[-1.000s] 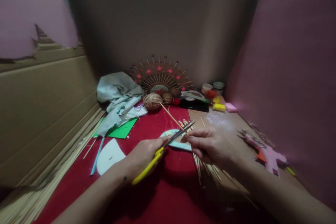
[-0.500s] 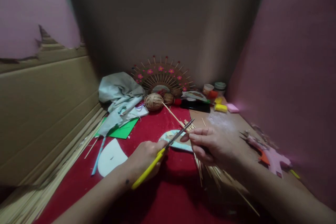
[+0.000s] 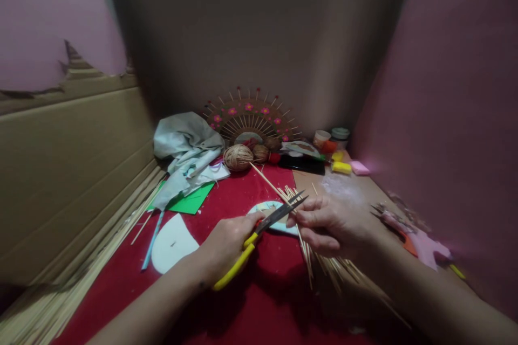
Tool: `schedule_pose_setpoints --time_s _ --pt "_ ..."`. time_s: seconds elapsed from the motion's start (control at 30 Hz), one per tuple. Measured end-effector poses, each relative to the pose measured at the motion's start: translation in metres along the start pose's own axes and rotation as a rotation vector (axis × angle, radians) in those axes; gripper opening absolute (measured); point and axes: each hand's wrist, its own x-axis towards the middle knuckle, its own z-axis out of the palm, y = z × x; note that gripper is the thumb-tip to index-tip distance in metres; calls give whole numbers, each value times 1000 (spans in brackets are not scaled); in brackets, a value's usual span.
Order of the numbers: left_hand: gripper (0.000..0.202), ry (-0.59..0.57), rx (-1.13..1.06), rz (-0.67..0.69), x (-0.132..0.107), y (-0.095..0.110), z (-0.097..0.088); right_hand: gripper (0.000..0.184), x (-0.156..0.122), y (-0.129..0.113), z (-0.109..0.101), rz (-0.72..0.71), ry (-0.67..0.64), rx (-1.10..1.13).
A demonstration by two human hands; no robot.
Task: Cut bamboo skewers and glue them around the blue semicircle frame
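Head view: on the red-covered bench (image 3: 243, 302), just in front of the round ball of tan twine (image 3: 238, 157), the left hand (image 3: 226, 240) has its grip closed on the yellow-handled steel scissors (image 3: 263, 226). Their blades are parted, seemingly around the thin bamboo skewer (image 3: 269, 183), which is pinched in the right hand (image 3: 332, 223) grip. Right of the twine stand a small pale cup (image 3: 321, 136) and a lidded jar (image 3: 340, 133); their contents are too dim to tell.

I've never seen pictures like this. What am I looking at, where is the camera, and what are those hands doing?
No machine here: these are a person's two bare hands, filmed by a camera worn on the head, looking forward and down. The left hand grips yellow-handled scissors, blades open around a thin wooden stick pinched by the right hand. A bundle of sticks lies beneath that hand on the red cloth. Farther back sit a ball of twine, green paper and a fan-shaped decoration.
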Motion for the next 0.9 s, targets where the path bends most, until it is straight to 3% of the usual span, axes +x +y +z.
schedule_pose_setpoints --time_s 0.1,0.23,0.3,0.4,0.47,0.53,0.6,0.8,0.9 --pt "40 -35 61 12 -2 -5 2 22 2 1 -9 84 -152 97" --pt "40 -116 149 -32 -4 -10 4 18 4 2 -10 93 -193 134" --pt "30 -138 159 -80 -4 -9 4 20 4 1 -6 68 -122 104" --pt "17 -146 155 -126 -4 -6 5 19 2 0 7 -34 118 -69" --pt "16 -140 145 -136 -5 -5 5 15 -1 -1 16 -151 297 -242" --pt "19 -118 125 -133 -4 -4 4 14 -4 -2 23 -208 378 -331" --pt "26 -97 87 -116 -3 -2 2 15 -5 -2 23 -176 308 -262" --pt "43 -62 -76 17 -1 0 -1 19 -1 1 0 82 -164 117" --pt "47 -39 -36 60 -2 -3 3 16 -1 3 -7 128 -290 191"
